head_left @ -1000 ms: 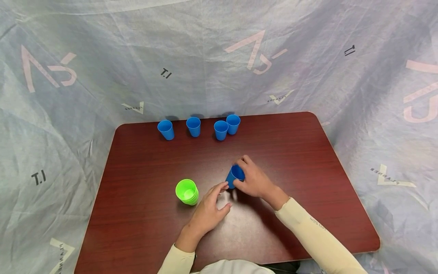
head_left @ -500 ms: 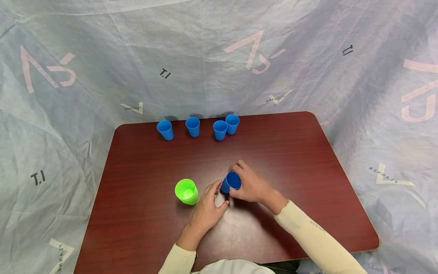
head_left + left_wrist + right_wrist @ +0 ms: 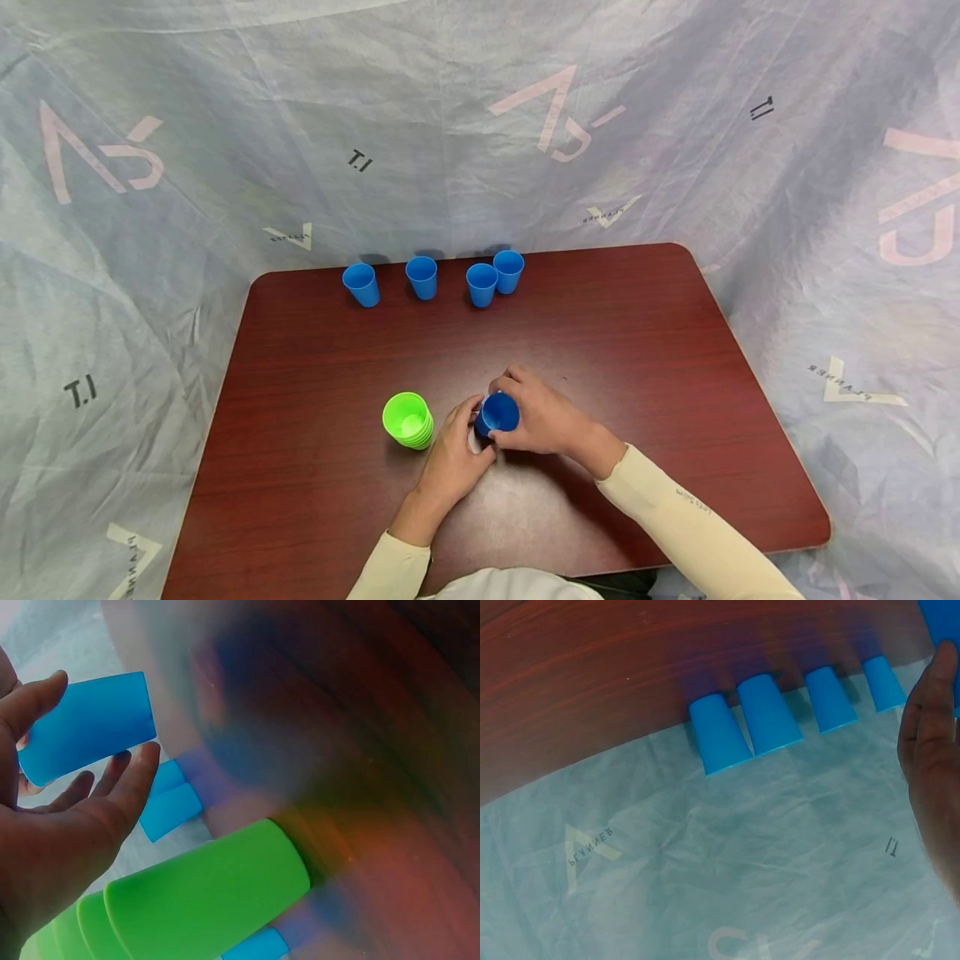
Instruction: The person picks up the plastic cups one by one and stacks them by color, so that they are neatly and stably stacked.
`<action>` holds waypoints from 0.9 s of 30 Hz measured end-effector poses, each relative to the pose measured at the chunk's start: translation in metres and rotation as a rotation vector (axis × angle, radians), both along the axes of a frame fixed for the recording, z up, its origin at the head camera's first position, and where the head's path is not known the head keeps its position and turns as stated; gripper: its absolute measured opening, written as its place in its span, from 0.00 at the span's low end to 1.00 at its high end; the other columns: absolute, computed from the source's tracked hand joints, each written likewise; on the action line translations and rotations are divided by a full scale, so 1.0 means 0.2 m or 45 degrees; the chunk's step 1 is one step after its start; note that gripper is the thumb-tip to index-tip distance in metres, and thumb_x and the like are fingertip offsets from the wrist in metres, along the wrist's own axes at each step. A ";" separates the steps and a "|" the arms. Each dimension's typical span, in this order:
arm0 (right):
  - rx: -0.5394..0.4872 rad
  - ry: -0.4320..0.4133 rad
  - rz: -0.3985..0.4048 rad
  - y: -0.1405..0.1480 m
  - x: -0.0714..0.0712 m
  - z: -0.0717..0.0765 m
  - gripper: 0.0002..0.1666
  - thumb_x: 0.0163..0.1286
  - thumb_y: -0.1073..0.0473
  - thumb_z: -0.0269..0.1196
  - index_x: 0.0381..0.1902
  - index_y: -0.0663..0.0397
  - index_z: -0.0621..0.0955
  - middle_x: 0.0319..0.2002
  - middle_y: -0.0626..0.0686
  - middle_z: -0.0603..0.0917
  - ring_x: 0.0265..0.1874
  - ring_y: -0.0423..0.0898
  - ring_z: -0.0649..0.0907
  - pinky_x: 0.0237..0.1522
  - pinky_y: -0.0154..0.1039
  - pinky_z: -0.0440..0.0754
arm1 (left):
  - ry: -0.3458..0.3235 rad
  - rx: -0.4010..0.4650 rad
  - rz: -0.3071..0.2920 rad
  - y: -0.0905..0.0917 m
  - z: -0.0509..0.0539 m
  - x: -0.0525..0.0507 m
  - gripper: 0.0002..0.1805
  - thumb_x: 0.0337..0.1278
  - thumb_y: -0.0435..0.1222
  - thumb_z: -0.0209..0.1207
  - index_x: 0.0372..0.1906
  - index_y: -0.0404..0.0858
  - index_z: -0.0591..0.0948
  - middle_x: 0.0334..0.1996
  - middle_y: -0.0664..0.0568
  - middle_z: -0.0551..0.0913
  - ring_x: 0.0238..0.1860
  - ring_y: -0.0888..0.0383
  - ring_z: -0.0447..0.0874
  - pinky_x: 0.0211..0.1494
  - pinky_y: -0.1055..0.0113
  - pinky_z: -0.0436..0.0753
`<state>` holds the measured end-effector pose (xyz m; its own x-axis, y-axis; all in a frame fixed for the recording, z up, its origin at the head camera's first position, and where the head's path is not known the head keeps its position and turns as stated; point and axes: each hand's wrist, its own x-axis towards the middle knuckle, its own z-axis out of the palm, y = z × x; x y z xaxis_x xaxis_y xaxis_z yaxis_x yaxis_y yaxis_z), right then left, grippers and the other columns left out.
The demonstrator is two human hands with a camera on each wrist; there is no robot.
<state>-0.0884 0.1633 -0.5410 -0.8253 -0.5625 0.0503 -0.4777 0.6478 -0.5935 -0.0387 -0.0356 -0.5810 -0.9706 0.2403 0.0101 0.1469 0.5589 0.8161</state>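
Observation:
In the head view a blue cup (image 3: 498, 414) stands mouth up between both hands, near the middle of the table. My right hand (image 3: 546, 414) grips it near the rim from the right. From the left, my left hand (image 3: 452, 461) curves its thumb and fingers round the cup's side. The left wrist view shows the blue cup (image 3: 90, 724) between the thumb and fingers of my left hand (image 3: 75, 825). A stack of light green cups (image 3: 408, 419) stands upright just left of that hand. Only part of the held blue cup (image 3: 941, 622) shows in the right wrist view.
Along the back edge of the dark red wooden table (image 3: 315, 350) stand several blue cups: the leftmost cup (image 3: 362, 286), another cup (image 3: 422, 278), and a close pair with a front cup (image 3: 482, 286) and rear cup (image 3: 508, 272). Grey printed cloth (image 3: 450, 125) hangs behind.
My right hand has brought the blue cup left and toward the body, into the curve of my left hand. The left hand has barely moved. The green stack and back cups stay put.

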 end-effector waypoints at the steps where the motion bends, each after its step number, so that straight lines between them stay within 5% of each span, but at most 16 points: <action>1: 0.001 -0.009 0.003 0.00 0.00 0.00 0.35 0.58 0.46 0.79 0.58 0.56 0.81 0.50 0.56 0.80 0.47 0.52 0.85 0.48 0.42 0.89 | -0.004 0.009 -0.002 0.00 0.00 0.00 0.42 0.54 0.34 0.75 0.75 0.41 0.70 0.66 0.42 0.80 0.62 0.47 0.85 0.67 0.51 0.84; 13: 0.031 -0.005 0.058 -0.05 0.04 -0.05 0.34 0.56 0.42 0.79 0.54 0.53 0.82 0.49 0.54 0.81 0.42 0.49 0.87 0.46 0.40 0.87 | -0.021 0.124 -0.060 -0.02 -0.05 0.01 0.40 0.55 0.34 0.74 0.73 0.39 0.71 0.64 0.39 0.82 0.61 0.46 0.88 0.59 0.55 0.88; 27: 0.027 -0.026 0.063 -0.05 0.05 -0.08 0.34 0.62 0.36 0.75 0.56 0.52 0.81 0.49 0.53 0.81 0.43 0.48 0.86 0.49 0.41 0.87 | 0.060 0.029 -0.056 -0.02 -0.09 0.02 0.34 0.50 0.35 0.76 0.64 0.37 0.77 0.55 0.44 0.86 0.54 0.50 0.87 0.60 0.52 0.87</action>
